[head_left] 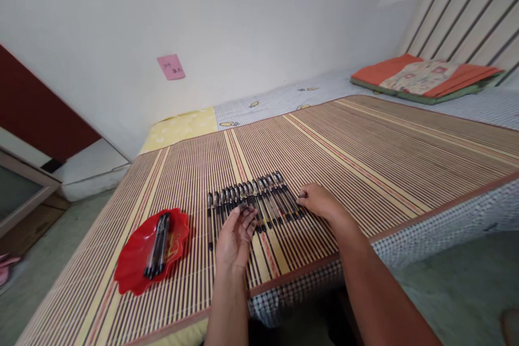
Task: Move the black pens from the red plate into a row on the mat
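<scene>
Several black pens (251, 200) lie side by side in a row on a striped bamboo mat (365, 140). My left hand (235, 238) rests palm up at the row's near side, fingers spread, fingertips touching the middle pens. My right hand (320, 201) sits at the right end of the row, fingers curled and pinched against the last pen; I cannot make out whether it grips it. A red plate (135, 267) to the left holds a few more black pens (157, 246).
The mat covers a bed with a checked sheet (446, 227). A folded orange and green cloth (425, 78) lies at the far right. A pink note (171, 67) is stuck on the white wall. Green floor lies to the left and at the near right.
</scene>
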`<state>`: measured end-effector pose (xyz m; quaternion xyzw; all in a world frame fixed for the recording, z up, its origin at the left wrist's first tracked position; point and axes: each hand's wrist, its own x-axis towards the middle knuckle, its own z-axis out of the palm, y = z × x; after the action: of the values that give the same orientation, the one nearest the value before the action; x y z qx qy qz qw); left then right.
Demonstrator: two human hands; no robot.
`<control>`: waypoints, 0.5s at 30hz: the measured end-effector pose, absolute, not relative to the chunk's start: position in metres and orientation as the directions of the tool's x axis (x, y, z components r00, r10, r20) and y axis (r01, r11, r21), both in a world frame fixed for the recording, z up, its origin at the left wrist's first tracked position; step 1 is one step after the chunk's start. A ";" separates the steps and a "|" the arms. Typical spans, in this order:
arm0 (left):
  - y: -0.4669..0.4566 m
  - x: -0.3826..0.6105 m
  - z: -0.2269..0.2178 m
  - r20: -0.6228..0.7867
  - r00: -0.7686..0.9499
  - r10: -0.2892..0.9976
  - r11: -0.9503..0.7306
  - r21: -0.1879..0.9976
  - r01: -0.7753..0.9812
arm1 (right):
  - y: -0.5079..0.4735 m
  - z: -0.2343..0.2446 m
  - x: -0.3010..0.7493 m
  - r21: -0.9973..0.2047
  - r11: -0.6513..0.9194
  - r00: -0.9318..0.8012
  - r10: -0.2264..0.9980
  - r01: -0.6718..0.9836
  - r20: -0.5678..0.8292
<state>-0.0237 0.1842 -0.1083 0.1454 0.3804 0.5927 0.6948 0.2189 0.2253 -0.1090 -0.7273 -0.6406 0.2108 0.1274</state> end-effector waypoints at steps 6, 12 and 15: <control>0.184 -0.023 -0.109 -0.352 0.004 0.936 0.252 0.662 -0.706 | 0.228 -0.115 0.221 -0.431 -0.118 0.069 0.989 0.895 -0.129; 0.185 -0.024 -0.111 -0.348 -0.004 0.937 0.243 0.664 -0.707 | 0.230 -0.119 0.223 -0.430 -0.107 0.064 0.991 0.896 -0.114; 0.184 -0.022 -0.109 -0.362 -0.008 0.932 0.250 0.659 -0.709 | 0.230 -0.120 0.223 -0.440 -0.093 0.049 0.993 0.893 -0.109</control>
<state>-0.0224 0.1843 -0.1089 0.1441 0.3871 0.5952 0.6893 0.2226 0.2297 -0.1196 -0.7130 -0.6613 0.1947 0.1278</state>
